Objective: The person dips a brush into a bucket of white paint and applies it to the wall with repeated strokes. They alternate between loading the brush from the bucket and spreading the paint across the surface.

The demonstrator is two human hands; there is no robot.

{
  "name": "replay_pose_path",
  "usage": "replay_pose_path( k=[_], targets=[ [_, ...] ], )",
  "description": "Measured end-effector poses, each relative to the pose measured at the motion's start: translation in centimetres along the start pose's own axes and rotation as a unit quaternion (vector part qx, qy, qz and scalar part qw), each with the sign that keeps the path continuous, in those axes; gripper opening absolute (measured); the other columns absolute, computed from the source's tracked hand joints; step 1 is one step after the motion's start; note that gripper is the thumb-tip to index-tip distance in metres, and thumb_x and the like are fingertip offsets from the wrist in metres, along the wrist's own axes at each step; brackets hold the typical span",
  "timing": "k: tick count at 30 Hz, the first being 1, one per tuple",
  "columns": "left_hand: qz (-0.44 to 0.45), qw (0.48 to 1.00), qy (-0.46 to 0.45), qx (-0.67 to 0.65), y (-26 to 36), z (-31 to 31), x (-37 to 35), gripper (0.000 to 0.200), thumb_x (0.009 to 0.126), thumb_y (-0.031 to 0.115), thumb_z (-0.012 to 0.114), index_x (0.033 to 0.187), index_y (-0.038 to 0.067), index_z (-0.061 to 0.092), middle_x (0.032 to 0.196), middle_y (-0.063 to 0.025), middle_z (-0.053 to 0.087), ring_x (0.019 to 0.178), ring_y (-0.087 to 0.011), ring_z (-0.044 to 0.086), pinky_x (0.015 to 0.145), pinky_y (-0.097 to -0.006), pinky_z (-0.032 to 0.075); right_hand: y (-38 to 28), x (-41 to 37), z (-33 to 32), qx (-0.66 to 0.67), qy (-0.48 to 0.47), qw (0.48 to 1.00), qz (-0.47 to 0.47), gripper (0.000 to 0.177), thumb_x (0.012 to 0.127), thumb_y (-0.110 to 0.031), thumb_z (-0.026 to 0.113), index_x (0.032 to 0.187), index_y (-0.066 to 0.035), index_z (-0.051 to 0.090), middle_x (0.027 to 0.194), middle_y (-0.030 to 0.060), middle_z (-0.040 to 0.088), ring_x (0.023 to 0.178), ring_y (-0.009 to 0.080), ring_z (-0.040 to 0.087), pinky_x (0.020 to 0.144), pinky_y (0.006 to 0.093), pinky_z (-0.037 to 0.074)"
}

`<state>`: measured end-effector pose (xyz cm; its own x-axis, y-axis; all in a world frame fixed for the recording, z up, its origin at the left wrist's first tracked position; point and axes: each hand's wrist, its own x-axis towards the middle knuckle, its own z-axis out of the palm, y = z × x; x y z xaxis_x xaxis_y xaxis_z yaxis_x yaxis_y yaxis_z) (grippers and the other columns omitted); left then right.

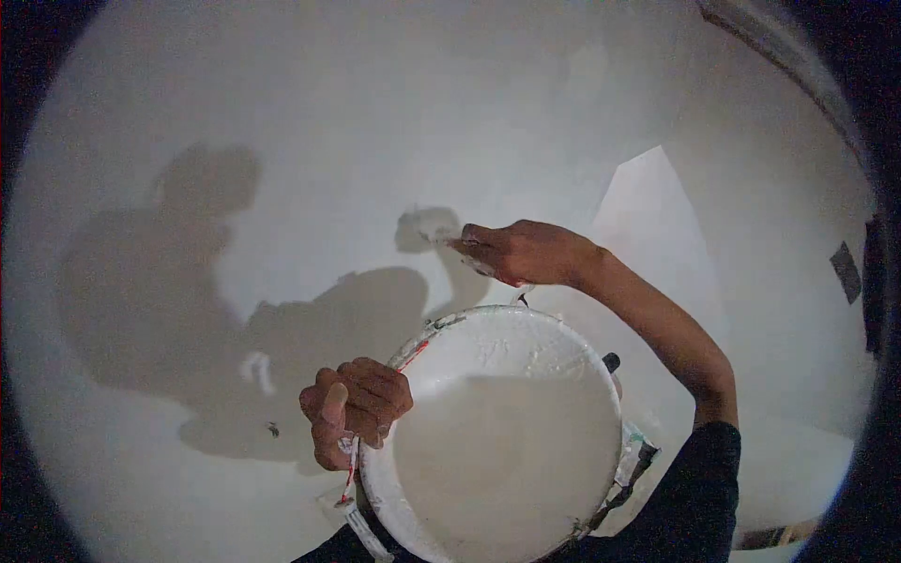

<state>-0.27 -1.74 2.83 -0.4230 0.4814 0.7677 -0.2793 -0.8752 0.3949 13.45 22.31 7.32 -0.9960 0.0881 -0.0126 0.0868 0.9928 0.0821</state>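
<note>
Clenched, my left hand (355,408) holds the bucket (507,342) rim at nine o'clock; right hand (521,253), arm outstretched toward twelve, grasps a blade (439,228) against the wall (328,113).

A room being finished, probably a home under renovation: a bare white plastered wall (375,103) fills the frame, a bucket of white plaster (540,319) sits at lower centre, and a dark wall patch (847,272) shows at the right edge.

White wall (310,84) w/ shadows (150,281); dark patch (846,271) at rt, maybe outlet.
</note>
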Motion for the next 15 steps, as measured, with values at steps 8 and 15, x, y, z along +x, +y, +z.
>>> replay_pose_path(
  k=[8, 15],
  targets=[
    [-0.014, 0.997, -0.082, 0.003, -0.2, -0.2, 0.8, 0.052, 0.091, 0.013, 0.039, 0.040, 0.008, 0.038, 0.032, -0.0051, 0.036, 0.026, -0.0138, 0.024, 0.029, -0.0284, 0.028, 4.0, -1.1, -3.2, 0.016, 0.370, 0.926, 0.073, 0.052, 0.089, -0.016, 0.053, 0.137, -0.005, 0.039, 0.123, 0.0159, 0.053, 0.083, 0.0308, 0.065, 0.073, 0.0385, 0.055],
    [-0.036, 0.998, -0.041, 0.021, 0.1, 0.0, 0.1, 0.056, 0.094, 0.014, 0.035, 0.038, 0.008, 0.034, 0.032, -0.0050, 0.033, 0.025, -0.0143, 0.020, 0.029, -0.0295, 0.026, 2.4, -2.8, 6.8, 0.118, 0.012, 0.992, 0.046, 0.047, 0.089, -0.017, 0.051, 0.133, -0.005, 0.043, 0.102, 0.0145, 0.062, 0.080, 0.0266, 0.066, 0.068, 0.0390, 0.056]
  ],
)
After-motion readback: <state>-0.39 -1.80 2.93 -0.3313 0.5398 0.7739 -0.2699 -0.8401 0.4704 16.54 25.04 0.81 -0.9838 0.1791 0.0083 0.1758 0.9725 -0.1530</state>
